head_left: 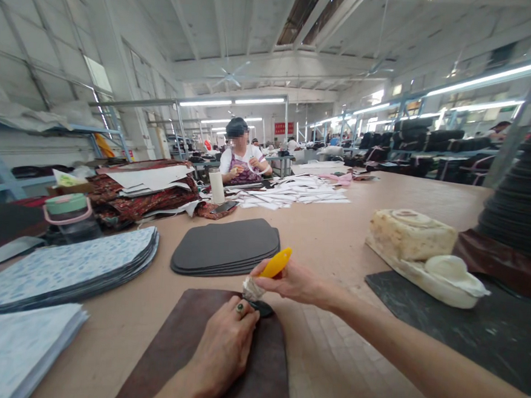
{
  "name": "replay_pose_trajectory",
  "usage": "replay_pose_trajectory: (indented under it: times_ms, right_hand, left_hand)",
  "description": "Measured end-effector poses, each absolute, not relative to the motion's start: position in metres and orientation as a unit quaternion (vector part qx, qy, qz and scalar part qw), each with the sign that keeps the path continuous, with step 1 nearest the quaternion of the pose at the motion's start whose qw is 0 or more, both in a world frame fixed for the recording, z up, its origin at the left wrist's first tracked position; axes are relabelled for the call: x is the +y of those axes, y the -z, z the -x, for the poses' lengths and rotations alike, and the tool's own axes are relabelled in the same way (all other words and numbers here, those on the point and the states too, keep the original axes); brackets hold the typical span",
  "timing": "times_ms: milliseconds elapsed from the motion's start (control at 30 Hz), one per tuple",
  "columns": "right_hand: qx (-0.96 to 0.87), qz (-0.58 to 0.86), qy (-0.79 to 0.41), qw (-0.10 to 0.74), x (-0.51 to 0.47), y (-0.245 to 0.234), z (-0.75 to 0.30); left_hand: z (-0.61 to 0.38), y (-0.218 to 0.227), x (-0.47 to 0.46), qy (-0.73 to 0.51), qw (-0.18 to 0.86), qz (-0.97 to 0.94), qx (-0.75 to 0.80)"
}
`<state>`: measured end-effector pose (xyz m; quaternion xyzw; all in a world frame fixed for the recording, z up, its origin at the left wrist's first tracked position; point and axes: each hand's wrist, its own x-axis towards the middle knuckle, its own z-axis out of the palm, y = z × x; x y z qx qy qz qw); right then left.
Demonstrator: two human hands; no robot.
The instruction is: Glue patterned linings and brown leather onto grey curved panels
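Note:
My right hand [293,281] is closed on the yellow handle of a brush [277,263]. The brush's whitish, caked bristle end points down at a small dark piece [261,308]. At that piece's near side is my left hand [226,336], its fingers bent and pressed together on the piece's edge; a green-stoned ring sits on one finger. Beneath both lies a dark brown leather-like panel [178,344], flat on the table. Just beyond is a stack of dark grey rounded panels [226,245].
A glue-crusted block and tray [414,249] stand at right on a dark sheet [501,337], near a tall dark stack [525,193]. Blue-patterned panels [83,265] and a green-lidded jar [71,216] are left. A co-worker [245,158] sits across the table behind white pieces [293,192].

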<state>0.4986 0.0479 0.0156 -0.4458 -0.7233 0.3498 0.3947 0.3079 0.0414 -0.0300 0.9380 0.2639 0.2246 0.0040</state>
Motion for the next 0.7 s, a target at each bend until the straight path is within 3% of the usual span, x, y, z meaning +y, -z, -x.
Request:
replay_pose_trajectory:
  times_ms: [233,467,600,700]
  right_hand:
    - [-0.684,0.507,-0.348,0.392,0.021,-0.025,-0.525]
    - [-0.601,0.555,-0.259,0.514,-0.007,-0.036,-0.531]
    - [-0.519,0.597,-0.181,0.584,-0.047,-0.032,-0.540]
    - [-0.487,0.624,-0.169,0.587,-0.079,-0.017,-0.550]
  left_hand:
    - [-0.308,0.031,0.042,-0.220,-0.018,-0.939,0.264]
    - [-0.304,0.029,0.039,-0.255,0.028,-0.923,0.288]
    - [-0.307,0.025,0.039,-0.200,0.061,-0.937,0.280]
    - [-0.310,0.020,0.040,-0.142,0.064,-0.944,0.290]
